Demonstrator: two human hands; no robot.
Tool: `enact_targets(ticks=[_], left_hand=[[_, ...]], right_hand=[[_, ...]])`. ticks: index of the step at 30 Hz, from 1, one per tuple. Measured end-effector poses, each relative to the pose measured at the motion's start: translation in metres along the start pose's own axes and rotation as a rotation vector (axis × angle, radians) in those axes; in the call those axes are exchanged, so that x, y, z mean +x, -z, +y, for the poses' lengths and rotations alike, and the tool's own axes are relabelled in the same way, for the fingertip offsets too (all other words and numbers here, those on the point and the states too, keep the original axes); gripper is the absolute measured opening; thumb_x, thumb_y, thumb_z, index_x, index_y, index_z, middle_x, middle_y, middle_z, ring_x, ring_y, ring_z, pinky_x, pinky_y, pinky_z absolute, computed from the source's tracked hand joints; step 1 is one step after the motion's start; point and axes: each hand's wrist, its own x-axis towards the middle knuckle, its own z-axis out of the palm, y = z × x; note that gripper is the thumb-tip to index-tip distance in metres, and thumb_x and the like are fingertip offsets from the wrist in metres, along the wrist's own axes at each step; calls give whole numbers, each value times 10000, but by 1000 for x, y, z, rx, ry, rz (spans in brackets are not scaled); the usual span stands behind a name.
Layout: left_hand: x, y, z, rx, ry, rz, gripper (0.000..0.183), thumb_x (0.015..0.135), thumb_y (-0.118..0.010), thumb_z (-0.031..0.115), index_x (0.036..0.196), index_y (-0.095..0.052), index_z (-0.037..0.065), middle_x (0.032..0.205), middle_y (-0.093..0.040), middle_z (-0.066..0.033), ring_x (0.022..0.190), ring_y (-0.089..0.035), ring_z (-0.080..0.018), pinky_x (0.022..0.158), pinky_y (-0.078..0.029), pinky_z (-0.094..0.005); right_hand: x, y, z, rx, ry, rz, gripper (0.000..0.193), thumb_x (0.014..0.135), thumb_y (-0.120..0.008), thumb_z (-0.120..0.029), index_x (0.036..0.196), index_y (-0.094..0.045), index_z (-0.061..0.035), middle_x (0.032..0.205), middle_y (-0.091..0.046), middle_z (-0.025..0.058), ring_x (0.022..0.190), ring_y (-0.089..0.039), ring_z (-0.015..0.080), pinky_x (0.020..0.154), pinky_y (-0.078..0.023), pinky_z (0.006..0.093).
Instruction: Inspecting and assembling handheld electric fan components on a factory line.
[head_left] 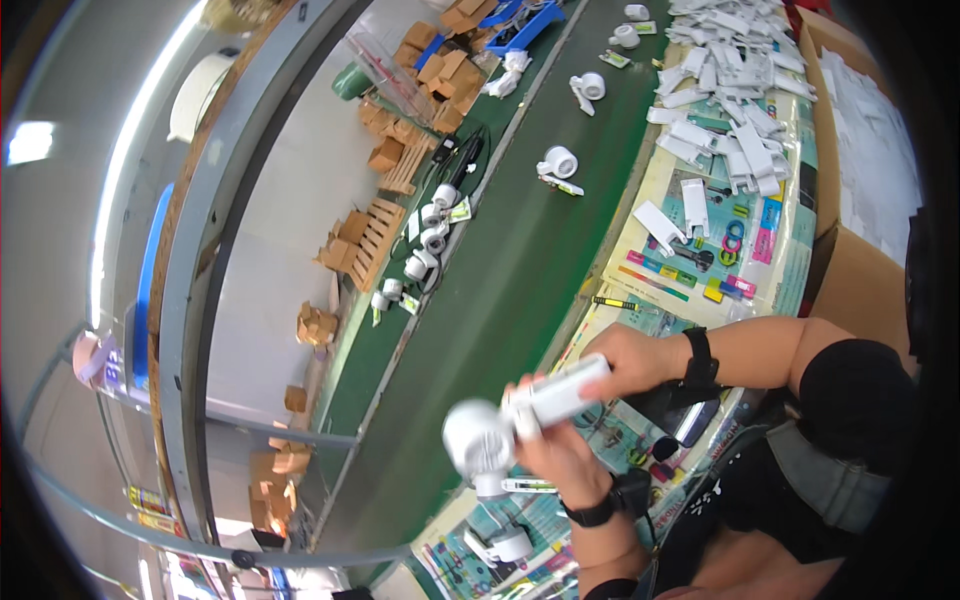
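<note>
My left hand (562, 455) is closed round the neck of a white round-headed device (473, 437), blurred by motion. A long white handle shell (560, 392) runs from my left fingers to my right hand (628, 358), which grips its far end. Whether shell and head are joined cannot be told. Under the round head a narrow white strip with a green label (528, 485) sticks out. Below, on the table, lies another white round-headed device (507, 545).
A green conveyor belt (500, 255) carries several similar white devices (557, 162). Many white handle shells (745, 140) lie heaped on the printed table cover (620, 265), beside a cardboard box (840, 280). A yellow-black pen-shaped tool (614, 303) and a phone (697, 424) lie near my arms.
</note>
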Motion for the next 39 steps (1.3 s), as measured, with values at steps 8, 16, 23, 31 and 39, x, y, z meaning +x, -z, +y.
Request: enact_targets(ticks=[8, 16, 23, 31, 39], left_hand=[[122, 72, -51, 753, 338, -147, 367, 788, -631, 174, 1060, -530, -51, 996, -610, -157, 864, -610, -238, 740, -487, -311], [238, 198, -69, 1599, -44, 75, 291, 725, -598, 148, 945, -557, -39, 970, -594, -254, 926, -569, -405, 792, -447, -427], [229, 198, -60, 1804, 95, 373, 472, 734, -606, 121, 1153, -469, -48, 1138, -528, -263, 1056, -510, -424, 902, -416, -419], [118, 77, -21, 62, 506, -41, 260, 900, -486, 117, 1117, -534, -18, 1082, -590, -188, 996, -594, -283, 833, -505, -400], [57, 43, -32, -164, 468, 18, 465, 958, -362, 381, 1181, -403, -25, 1193, -505, -210, 1112, -510, -305, 955, -415, -390]], right_hand=[[-3, 38, 26, -310, -469, -62, 302, 856, -532, -358, 869, -641, -77, 874, -614, 102, 836, -594, 282, 735, -463, 364], [49, 111, 125, -928, -499, -107, 176, 790, -546, -213, 866, -648, -92, 921, -593, 103, 937, -538, 306, 773, -458, 420], [100, 117, 220, -1115, -635, 53, 211, 757, -542, -144, 933, -648, -96, 994, -583, 141, 961, -554, 321, 761, -473, 460], [109, 131, 202, 165, -800, 388, 158, 830, -553, -110, 922, -635, -10, 809, -637, 110, 732, -636, 184, 662, -533, 282], [63, 27, 20, 568, -803, -18, 244, 878, -566, -137, 1076, -581, 6, 969, -620, 71, 835, -609, 122, 728, -523, 246]])
